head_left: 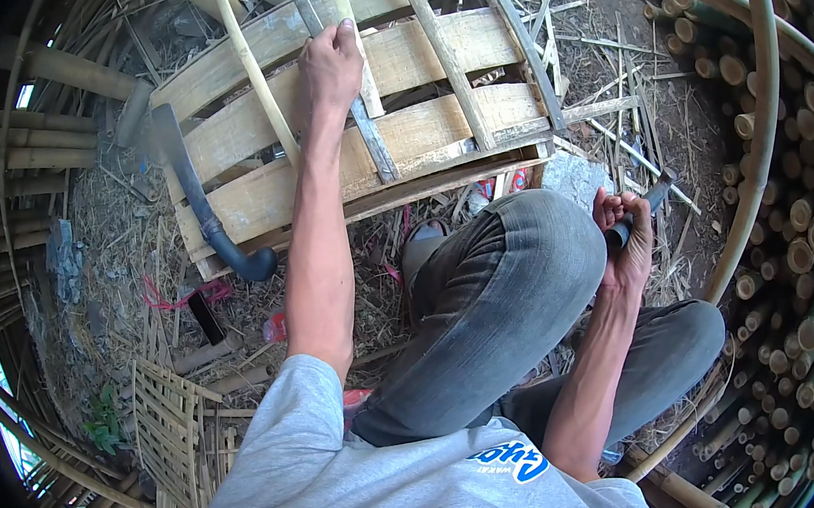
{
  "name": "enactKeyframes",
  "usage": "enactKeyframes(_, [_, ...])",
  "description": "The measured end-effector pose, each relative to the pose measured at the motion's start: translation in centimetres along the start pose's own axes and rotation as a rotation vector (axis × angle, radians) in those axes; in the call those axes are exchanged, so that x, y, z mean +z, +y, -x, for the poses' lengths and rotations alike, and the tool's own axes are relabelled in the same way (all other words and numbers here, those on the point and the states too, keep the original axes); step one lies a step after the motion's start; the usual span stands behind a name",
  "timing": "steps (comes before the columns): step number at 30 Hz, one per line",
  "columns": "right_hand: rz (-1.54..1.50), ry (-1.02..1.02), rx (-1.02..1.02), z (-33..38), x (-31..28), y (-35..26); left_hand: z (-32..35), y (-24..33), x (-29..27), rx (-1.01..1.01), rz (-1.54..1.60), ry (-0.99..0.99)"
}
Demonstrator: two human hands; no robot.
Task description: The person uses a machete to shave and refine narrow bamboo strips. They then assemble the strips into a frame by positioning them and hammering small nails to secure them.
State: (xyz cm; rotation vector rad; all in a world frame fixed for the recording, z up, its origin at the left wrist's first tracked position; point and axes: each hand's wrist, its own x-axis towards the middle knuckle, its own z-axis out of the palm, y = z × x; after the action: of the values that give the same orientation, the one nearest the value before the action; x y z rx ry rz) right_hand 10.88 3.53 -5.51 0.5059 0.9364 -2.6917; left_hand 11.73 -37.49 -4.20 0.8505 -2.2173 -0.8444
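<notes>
In front of me lies a low crate-like frame of wide wooden boards point(407, 61), with narrow bamboo strips laid across them. My left hand point(332, 65) is closed on a pale bamboo strip point(369, 94) near the middle of the boards. A grey strip point(370, 137) runs under that hand too. Beside my right knee, my right hand point(630, 242) is wrapped round the dark handle of a hammer point(657, 196), its small head pointing away from me. At the left end of the boards rests a machete point(181, 164) with a black curved handle.
Stacked bamboo poles point(790, 214) fill the right side, behind a bent pole point(763, 38). A woven bamboo panel point(167, 428) leans at the lower left. Near it lie a dark phone-like object point(205, 318) and pink string point(169, 301). Shavings cover the ground.
</notes>
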Motion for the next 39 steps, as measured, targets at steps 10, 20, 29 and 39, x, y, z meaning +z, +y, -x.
enactKeyframes(10, [0.011,0.012,0.002,0.5,0.2,-0.3,0.5,0.0,-1.4,-0.131,0.518,-0.070])
enactKeyframes(20, [0.016,0.034,0.011,0.1,-0.2,-0.3,0.1,4.5,-0.1,-0.240,1.189,-0.212])
enactKeyframes(29, [-0.001,0.017,0.028,0.3,-0.3,-0.2,0.4,-0.4,1.5,-0.100,0.358,-0.077])
enactKeyframes(39, [-0.019,-0.005,0.046,-0.1,-1.3,-0.7,5.4,6.8,-2.9,-0.413,0.172,-0.115])
